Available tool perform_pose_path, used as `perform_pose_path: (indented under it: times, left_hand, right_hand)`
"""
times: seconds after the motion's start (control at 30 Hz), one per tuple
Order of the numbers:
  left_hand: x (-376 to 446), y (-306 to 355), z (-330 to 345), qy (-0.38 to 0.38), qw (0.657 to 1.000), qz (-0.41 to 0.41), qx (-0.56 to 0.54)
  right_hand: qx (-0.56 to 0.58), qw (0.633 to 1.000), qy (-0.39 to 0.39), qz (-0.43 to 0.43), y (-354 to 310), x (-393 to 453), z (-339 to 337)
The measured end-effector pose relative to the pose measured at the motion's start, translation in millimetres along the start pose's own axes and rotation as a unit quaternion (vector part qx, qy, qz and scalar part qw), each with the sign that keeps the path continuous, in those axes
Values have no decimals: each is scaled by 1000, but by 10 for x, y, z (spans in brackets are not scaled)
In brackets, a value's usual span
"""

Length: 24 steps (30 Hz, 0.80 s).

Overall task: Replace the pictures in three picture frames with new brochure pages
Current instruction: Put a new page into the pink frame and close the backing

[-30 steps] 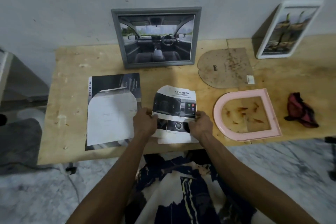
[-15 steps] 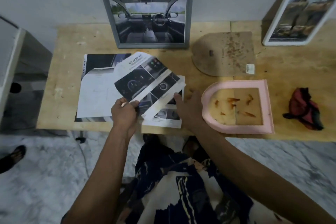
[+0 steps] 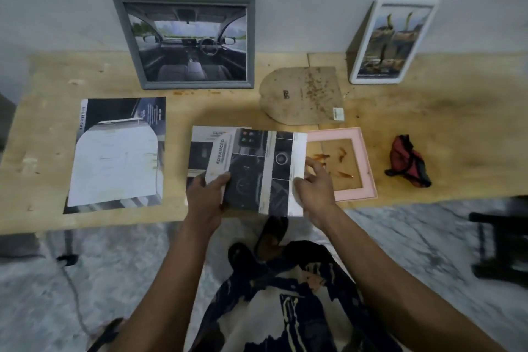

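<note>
My left hand [image 3: 206, 198] grips the near left corner of a cut brochure page [image 3: 257, 171] marked "ADVANCED", held above the table and turned sideways. My right hand [image 3: 314, 184] touches its right edge with fingers spread. The page covers the left side of the empty pink frame [image 3: 360, 163], which lies flat. Another cut page [image 3: 200, 151] lies beneath. The brown arch-shaped backing board [image 3: 303, 94] lies behind them. A grey frame [image 3: 187, 40] with a car-interior picture and a white frame [image 3: 391, 40] lean against the wall.
A brochure sheet [image 3: 120, 151] with an arch-shaped hole cut out lies on the left of the wooden table [image 3: 457, 123]. A red cloth [image 3: 408, 161] sits right of the pink frame. A dark stool [image 3: 503, 240] stands on the floor at right.
My left hand lifted the "ADVANCED" page off the other page and swung it right, over the pink frame's left side. My right hand came to its right edge.
</note>
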<state>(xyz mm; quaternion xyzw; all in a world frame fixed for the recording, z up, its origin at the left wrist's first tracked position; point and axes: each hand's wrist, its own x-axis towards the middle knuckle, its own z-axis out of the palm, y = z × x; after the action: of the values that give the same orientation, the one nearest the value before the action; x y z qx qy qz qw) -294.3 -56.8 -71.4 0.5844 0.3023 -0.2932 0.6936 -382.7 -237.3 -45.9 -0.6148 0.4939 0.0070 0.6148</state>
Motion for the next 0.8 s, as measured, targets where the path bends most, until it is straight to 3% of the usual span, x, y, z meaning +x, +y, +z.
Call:
perform_pose_path:
  times: [0.2, 0.47, 0.8]
  left_hand:
    - [-82, -98, 66, -37, 980, 51, 188]
    - [-168, -346, 612, -57, 937, 150, 310]
    - [-74, -529, 1369, 0, 885, 166, 435]
  right_hand:
    - [-49, 998, 32, 11, 161, -40, -379]
    - [-108, 986, 127, -17, 142, 280, -789]
    - [-164, 981, 98, -33, 73, 907, -1400]
